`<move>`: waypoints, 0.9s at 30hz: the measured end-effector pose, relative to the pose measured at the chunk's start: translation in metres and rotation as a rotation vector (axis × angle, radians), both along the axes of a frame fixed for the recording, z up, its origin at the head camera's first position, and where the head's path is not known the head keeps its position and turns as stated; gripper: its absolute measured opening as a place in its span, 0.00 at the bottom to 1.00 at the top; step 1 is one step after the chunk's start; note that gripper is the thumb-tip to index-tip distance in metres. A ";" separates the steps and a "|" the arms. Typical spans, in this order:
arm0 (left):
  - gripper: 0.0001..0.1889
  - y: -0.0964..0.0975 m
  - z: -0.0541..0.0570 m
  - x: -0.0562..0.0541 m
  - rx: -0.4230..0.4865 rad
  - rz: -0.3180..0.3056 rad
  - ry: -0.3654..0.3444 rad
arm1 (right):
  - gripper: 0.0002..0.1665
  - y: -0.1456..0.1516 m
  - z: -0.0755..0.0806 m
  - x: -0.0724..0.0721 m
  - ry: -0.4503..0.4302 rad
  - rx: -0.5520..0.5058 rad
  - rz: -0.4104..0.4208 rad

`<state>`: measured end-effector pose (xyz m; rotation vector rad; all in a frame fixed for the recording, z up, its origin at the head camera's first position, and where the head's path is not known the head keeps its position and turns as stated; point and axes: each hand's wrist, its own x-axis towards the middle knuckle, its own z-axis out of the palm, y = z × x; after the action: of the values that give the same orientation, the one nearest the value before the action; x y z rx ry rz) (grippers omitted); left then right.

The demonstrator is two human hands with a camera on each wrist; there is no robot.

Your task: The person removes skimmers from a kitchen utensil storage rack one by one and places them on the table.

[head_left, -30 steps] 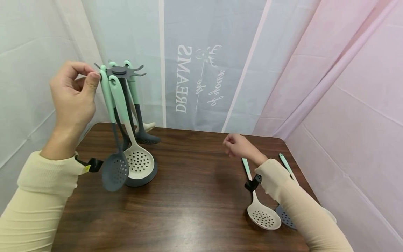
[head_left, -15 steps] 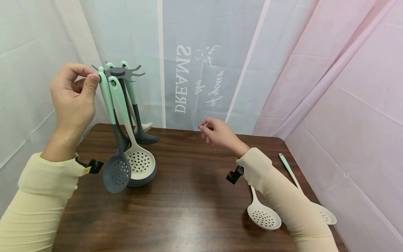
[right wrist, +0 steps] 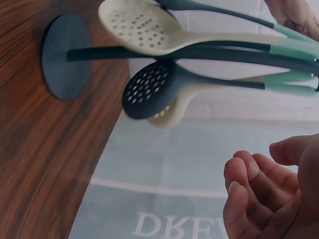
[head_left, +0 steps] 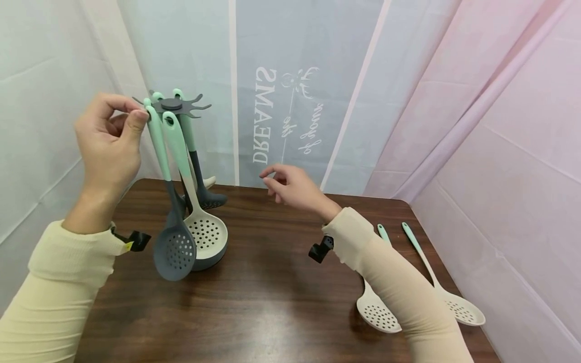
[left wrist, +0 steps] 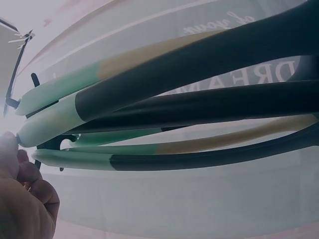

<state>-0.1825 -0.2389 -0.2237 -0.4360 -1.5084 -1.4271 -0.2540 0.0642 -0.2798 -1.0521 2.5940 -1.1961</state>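
My left hand point(head_left: 109, 138) pinches the mint handle end of a grey skimmer point(head_left: 174, 254) beside the dark utensil rack point(head_left: 172, 104). In the left wrist view, its mint and dark handle point(left wrist: 55, 122) runs from the fingertips. A white skimmer point(head_left: 206, 234) hangs just right of it, its bowl over the round base point(head_left: 213, 261). Behind these, another dark skimmer point(right wrist: 149, 89) shows in the right wrist view, overlapping a further cream one. Several rack hooks on the right side carry nothing. My right hand point(head_left: 295, 186) holds nothing, fingers loosely bent, to the right of the rack.
On the brown table point(head_left: 272, 312), two mint-handled white skimmers lie at the right: a nearer one point(head_left: 378, 313) partly under my right forearm, and a farther one point(head_left: 465, 307) close to the right edge. A curtain point(head_left: 290, 30) with lettering hangs behind the table.
My right hand has moved left across the table toward the rack, from above the lying skimmers. The grey skimmer's bowl has shifted slightly right, while my left hand keeps its pinch.
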 end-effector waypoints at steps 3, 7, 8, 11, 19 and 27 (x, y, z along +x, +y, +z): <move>0.21 0.001 0.000 0.000 0.003 0.003 0.004 | 0.13 -0.011 0.005 0.004 0.012 -0.001 0.018; 0.20 0.002 -0.001 0.000 0.002 0.011 0.014 | 0.15 -0.026 0.010 0.008 0.014 -0.002 0.061; 0.19 0.002 -0.002 0.000 0.004 0.013 0.016 | 0.15 -0.031 0.011 0.009 0.014 -0.002 0.072; 0.18 0.002 -0.003 0.000 0.013 0.005 0.023 | 0.16 -0.044 0.012 0.013 0.023 0.007 0.099; 0.12 0.004 0.000 0.000 0.039 -0.004 0.012 | 0.21 -0.074 0.013 0.026 0.020 0.041 0.181; 0.11 0.005 0.008 -0.004 0.188 -0.046 -0.172 | 0.22 -0.089 0.005 0.037 -0.007 0.009 0.206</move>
<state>-0.1862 -0.2342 -0.2160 -0.2394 -1.4889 -1.6609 -0.2166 -0.0246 -0.2745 -1.2741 2.4120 -1.1363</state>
